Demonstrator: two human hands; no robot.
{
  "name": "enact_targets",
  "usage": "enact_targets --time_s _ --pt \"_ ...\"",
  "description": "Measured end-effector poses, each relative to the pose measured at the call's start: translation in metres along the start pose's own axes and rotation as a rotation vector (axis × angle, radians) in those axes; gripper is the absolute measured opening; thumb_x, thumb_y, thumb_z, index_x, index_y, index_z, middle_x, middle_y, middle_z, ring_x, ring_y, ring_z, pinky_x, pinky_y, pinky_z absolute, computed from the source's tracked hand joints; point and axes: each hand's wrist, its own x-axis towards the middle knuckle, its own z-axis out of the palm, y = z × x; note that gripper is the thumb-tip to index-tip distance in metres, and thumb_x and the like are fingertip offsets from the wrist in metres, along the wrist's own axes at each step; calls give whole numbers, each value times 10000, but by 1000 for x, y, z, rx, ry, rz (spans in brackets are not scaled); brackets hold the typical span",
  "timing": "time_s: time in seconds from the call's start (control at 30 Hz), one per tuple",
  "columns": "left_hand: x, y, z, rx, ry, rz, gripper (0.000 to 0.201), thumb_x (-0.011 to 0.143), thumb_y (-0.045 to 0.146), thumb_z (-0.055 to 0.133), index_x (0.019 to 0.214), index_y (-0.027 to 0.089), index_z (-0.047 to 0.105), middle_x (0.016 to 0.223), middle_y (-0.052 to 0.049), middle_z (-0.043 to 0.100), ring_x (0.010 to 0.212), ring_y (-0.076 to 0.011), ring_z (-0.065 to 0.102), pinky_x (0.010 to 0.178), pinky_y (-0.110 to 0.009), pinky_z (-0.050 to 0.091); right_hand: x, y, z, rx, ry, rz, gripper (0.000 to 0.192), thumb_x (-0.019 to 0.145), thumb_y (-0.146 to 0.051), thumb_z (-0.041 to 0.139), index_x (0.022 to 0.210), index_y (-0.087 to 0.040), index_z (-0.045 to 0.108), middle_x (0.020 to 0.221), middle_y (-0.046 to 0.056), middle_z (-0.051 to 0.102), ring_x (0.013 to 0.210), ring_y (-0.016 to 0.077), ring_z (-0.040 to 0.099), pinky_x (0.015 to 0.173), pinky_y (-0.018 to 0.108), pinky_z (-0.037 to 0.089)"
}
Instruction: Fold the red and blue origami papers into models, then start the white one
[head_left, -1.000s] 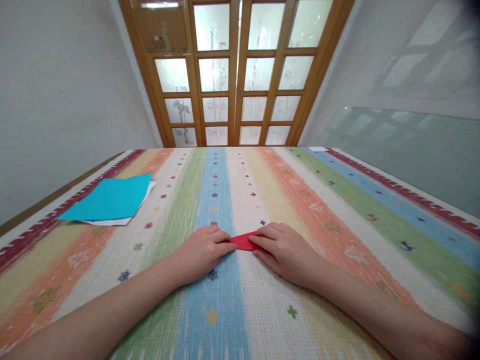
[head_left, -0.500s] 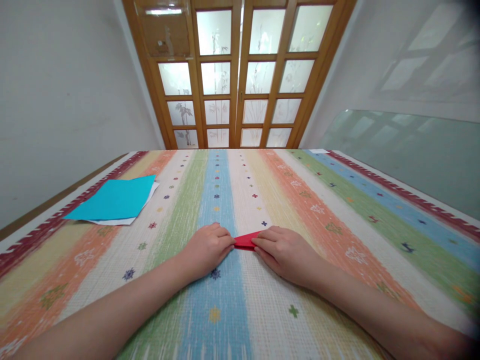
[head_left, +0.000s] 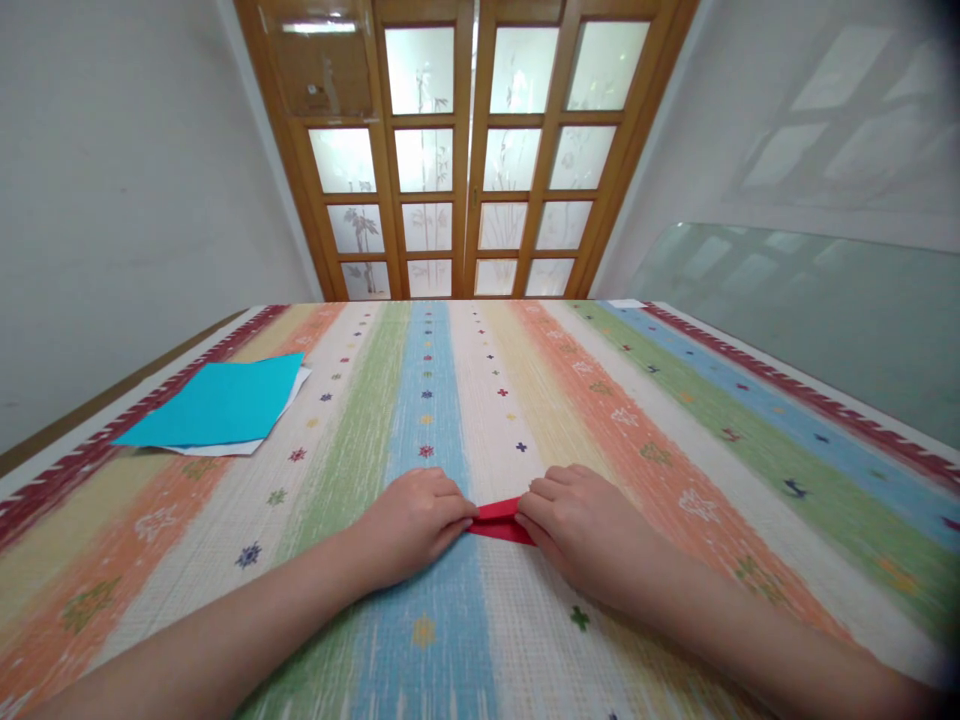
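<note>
Left hand (head_left: 411,520) and right hand (head_left: 581,520) press fingertips down on opposite ends of a folded red paper (head_left: 501,520), flat on the striped mat (head_left: 675,420) mid-near. Blue paper sheets (head_left: 217,405) far left by mat edge; wide bare mat ahead and right.

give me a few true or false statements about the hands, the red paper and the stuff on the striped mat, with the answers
1. Both hands press on a small folded red paper lying on the striped woven mat. True: the left hand and right hand meet it from either side.
2. The red paper is lifted off the mat. False: it lies flat on the mat.
3. A turquoise square paper sheet lies far to the left of the left hand. True; a white sheet peeks out beneath it.
4. The right hand touches the turquoise sheet. False: it is on the red paper, well apart from that sheet.
5. The wooden glazed doors behind the mat stand open. False: they are closed.
</note>
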Motion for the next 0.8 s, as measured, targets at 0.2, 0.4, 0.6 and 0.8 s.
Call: enact_targets --time_s 0.2,0.4,0.6,0.8 --pt "3 -3 3 -48 14 -104 213 966 216 536 1089 200 709 910 -65 717 859 -219 624 789 -358 461 8 4 7 -12 87 72 277 972 -279 559 735 -183 665 735 71 689 752 229 571 728 383 325" --pt "5 -2 3 -10 24 -66 205 961 213 556 1046 206 742 874 -66 711 877 -224 618 805 -362 465 12 10 16 105 129 59 212 993 -286 533 946 -231 733 896 73 694 907 245 589 846 411 385" --pt "2 -5 5 54 26 -1 227 977 213 535 1080 213 738 889 -66 690 871 -214 602 795 -359 480 11 22 37 245 27 38 402 1026 -314 441 1416 -293 535 1492 122 484 1367 310 439 1108 536 328" --pt "1 4 3 178 -27 75 287 1014 237 462 1228 180 644 1112 -86 684 1031 -243 592 915 -423 479 12 22 37 302 -95 73 490 1042 -427 373 1524 -336 376 1616 71 283 1481 330 257 1183 606 202"
